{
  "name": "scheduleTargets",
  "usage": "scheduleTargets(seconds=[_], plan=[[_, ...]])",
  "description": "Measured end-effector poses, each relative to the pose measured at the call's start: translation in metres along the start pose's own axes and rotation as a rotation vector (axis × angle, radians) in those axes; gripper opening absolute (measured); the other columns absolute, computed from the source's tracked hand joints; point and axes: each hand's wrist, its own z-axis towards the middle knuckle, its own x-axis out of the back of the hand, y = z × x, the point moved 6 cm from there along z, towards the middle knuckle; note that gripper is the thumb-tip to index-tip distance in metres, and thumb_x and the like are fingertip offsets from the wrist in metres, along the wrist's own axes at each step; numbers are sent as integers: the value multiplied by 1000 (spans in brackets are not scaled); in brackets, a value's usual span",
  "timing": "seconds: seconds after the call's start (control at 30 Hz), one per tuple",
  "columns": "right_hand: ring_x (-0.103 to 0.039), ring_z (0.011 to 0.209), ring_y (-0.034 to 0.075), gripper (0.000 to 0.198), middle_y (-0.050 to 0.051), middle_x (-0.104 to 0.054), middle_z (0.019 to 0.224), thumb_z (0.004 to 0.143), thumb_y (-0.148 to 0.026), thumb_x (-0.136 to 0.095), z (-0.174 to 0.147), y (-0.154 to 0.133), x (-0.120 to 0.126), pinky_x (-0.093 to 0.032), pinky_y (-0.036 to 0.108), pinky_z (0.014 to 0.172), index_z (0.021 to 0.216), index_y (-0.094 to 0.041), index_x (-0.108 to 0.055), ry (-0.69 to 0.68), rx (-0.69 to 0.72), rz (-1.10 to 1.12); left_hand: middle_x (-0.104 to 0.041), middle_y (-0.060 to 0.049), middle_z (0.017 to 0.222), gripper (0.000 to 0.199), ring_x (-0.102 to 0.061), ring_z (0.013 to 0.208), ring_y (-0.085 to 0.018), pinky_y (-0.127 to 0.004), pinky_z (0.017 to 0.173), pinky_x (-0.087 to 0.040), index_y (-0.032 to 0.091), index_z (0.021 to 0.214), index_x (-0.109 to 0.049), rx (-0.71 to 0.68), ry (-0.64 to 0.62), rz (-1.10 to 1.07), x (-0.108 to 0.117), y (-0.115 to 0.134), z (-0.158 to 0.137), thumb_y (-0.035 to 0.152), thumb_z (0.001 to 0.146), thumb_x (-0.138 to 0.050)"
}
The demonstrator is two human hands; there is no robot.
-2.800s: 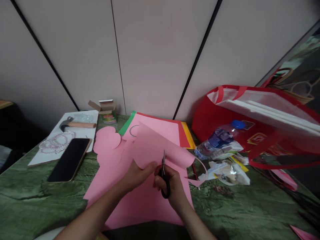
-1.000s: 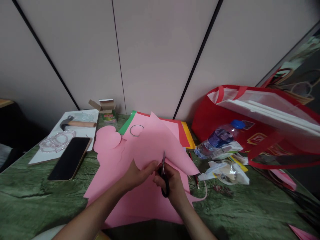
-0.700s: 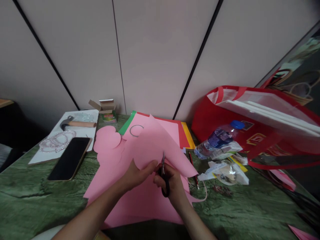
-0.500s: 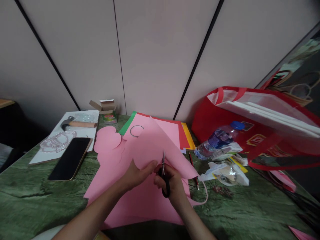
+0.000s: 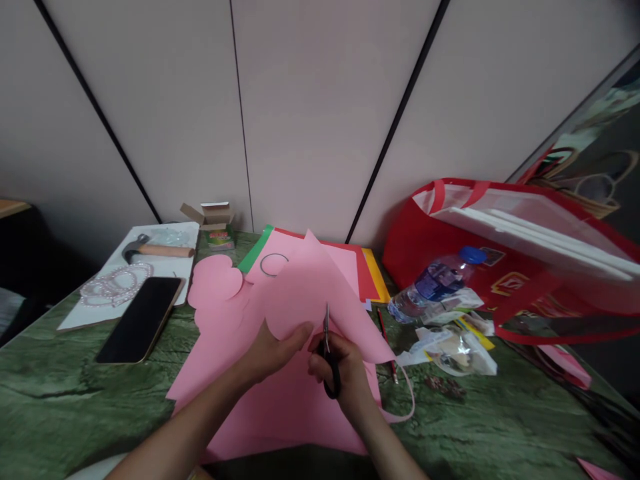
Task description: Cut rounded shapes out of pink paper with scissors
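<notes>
Pink paper (image 5: 300, 293) at the clock's centre, scissors (image 5: 328, 350) at its edge.
The right hand's (image 5: 343, 367) fingers are curled closed through the handles, blades toward twelve; the left hand (image 5: 275, 350) lays its thumb on the paper, other fingers hidden, so I can't tell how tightly they close. Cutting seems in hand; the next snip calls for steadying and turning the paper. The phone (image 5: 140, 320) lies toward nine, the bottle (image 5: 435, 287) toward two.

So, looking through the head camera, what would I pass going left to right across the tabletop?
Phone, lobed pink paper shape, left hand, scissors in the right hand, red pencil, blue-capped bottle.
</notes>
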Motion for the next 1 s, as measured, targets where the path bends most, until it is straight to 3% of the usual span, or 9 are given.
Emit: scheduleTargets(seconds=[0.1, 0.3, 0.47, 0.53, 0.63, 0.7, 0.9, 1.0], plan=[[-41, 40, 8, 23, -5, -49, 48, 62, -35, -68, 0, -4, -1, -32, 20, 38, 64, -17, -53, -5, 20, -6, -64, -1, 75, 12, -58, 67, -14, -25, 58, -45, 18, 82, -59, 3, 10, -3, 1, 0, 0, 27, 76, -54], [-42, 41, 8, 24, -4, -51, 50, 64, -36, -66, -2, -7, -1, -33, 21, 38, 65, -17, -53, 20, 42, -20, -60, 1, 61, 16, -56, 60, -13, -25, 58, -45, 18, 65, -56, -91, 15, 19, 0, 8, 0, 27, 77, -52], [-41, 42, 9, 26, -5, -48, 51, 61, -37, -69, -2, -6, -3, -32, 21, 40, 66, -18, -52, 9, 41, -25, -58, 0, 55, 28, -57, 59, -15, -27, 63, -48, 18, 57, -54, -41, -54, 15, -9, 9, -5, 32, 80, -48], [-39, 44, 9, 27, -6, -45, 51, 58, -34, -72, 0, -8, 0, -31, 21, 41, 65, -18, -51, 5, 65, -44, -60, -1, 60, 26, -58, 63, -15, -28, 67, -49, 18, 59, -56, -48, -66, 18, -11, 9, -6, 32, 80, -48], [-39, 49, 10, 29, -6, -43, 54, 57, -32, -74, 4, -12, 8, -33, 21, 46, 64, -19, -49, -11, 98, -105, -67, -4, 81, 15, -61, 79, -18, -31, 78, -48, 19, 78, -63, -71, -31, 13, -9, 6, -8, 30, 77, -53], [-39, 51, 10, 30, -6, -43, 57, 58, -33, -74, 6, -14, 11, -34, 22, 48, 67, -20, -49, -46, 102, -127, -67, -6, 87, 18, -61, 83, -20, -34, 81, -48, 19, 87, -63, -72, -18, 8, -8, 4, -8, 30, 75, -55], [-39, 54, 11, 30, -4, -46, 64, 62, -39, -71, 5, -16, 5, -35, 22, 51, 72, -20, -49, -170, 113, -70, -66, -3, 65, 19, -62, 66, -18, -32, 70, -50, 17, 66, -61, -5, -55, -17, -13, 9, -8, 30, 77, -52], [-37, 53, 10, 30, -6, -41, 60, 62, -38, -72, 5, -15, 5, -34, 22, 51, 68, -20, -49, -143, 115, -66, -67, -4, 72, 14, -62, 72, -18, -30, 70, -50, 16, 72, -62, 34, -33, -51, -13, 12, -8, 27, 75, -53]])
